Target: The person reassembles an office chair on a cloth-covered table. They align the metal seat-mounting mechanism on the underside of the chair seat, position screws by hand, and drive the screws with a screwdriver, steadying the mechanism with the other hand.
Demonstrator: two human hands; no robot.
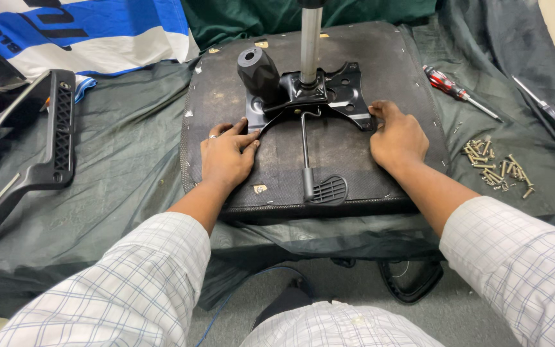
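- Hands rest flat on an upturned black seat base [354,164] that lies on a dark green cloth [123,167].
- The left hand [226,157] lies open, fingers pressed together, their tips touching the left corner of the black metal mechanism plate [316,96].
- The right hand [398,138] lies open too, its fingertips on the plate's right corner; neither hand pinches anything.
- The plate sits in the middle of the seat base, with a silver gas cylinder [310,38] standing upright from it and a black round knob [258,72] at its left.
- A thin lever with a ribbed black paddle [324,189] runs from the plate toward the person, between the two hands.
- A white and blue printed bag [91,32] lies at the top left, partly under the cloth's edge; its lettering is cut off.
- A black plastic armrest frame [33,148] lies well to the left.
- A red and black screwdriver [454,90] and a pile of screws [496,168] lie to the right, apart from the seat.
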